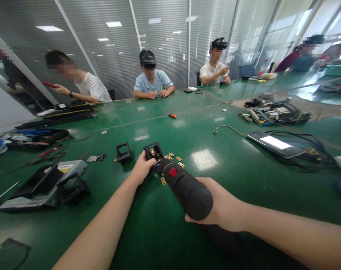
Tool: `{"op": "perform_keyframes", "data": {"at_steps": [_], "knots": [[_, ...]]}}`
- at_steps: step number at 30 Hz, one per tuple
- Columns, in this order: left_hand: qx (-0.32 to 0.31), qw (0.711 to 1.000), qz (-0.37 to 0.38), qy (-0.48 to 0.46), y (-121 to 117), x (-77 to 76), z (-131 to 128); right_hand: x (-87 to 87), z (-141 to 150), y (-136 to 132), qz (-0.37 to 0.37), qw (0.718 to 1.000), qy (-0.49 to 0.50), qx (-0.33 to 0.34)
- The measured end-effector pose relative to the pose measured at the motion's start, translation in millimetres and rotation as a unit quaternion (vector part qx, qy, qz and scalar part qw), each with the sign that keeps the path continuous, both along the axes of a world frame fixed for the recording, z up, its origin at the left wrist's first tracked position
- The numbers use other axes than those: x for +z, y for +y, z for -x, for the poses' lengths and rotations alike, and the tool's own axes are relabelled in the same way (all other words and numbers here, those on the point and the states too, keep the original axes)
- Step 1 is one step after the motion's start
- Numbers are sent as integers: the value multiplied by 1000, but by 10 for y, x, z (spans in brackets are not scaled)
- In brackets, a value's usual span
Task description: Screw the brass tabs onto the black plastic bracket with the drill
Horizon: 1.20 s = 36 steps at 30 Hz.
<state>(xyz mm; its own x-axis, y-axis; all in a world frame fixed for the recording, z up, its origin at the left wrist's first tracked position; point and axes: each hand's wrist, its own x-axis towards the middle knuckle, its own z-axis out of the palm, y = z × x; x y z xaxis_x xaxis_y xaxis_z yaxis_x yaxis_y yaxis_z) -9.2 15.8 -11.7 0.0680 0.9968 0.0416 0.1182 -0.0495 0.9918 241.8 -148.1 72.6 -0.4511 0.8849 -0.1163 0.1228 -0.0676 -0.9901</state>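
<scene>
My left hand is closed on a square black plastic frame, with the thumb over its near side. A small brass plate sits inside that frame. In my right hand is a black cordless drill with a red switch on top. Its nose points into the frame; the drill body hides the tip, so I cannot tell what it touches. Several loose two-holed brass plates lie on the table just beyond the drill. A second black frame stands left of my left hand.
On the green table, a grey metal drive case and another black frame lie left. An orange screwdriver is farther out. Circuit boards and a flat device with cables lie right. Several people sit across.
</scene>
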Motion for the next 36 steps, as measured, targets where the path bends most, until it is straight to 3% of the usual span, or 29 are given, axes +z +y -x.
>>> {"op": "perform_keyframes", "data": {"at_steps": [6,11,15,19,29,36], "knots": [[4,1000,-2,-4,-26,33,-30,-64,-51,42,14,999,47,24],[5,1000,-4,-5,-24,36,-33,-283,-147,160,59,991,92,83],[5,1000,0,-1,-35,55,-39,-461,-191,224,135,965,155,164],[7,1000,6,5,-44,62,-33,-537,-204,228,202,931,245,181],[6,998,48,-39,-54,34,-14,-781,-253,328,194,902,294,250],[23,996,68,-62,-73,55,-29,-855,-261,404,192,910,256,262]]}}
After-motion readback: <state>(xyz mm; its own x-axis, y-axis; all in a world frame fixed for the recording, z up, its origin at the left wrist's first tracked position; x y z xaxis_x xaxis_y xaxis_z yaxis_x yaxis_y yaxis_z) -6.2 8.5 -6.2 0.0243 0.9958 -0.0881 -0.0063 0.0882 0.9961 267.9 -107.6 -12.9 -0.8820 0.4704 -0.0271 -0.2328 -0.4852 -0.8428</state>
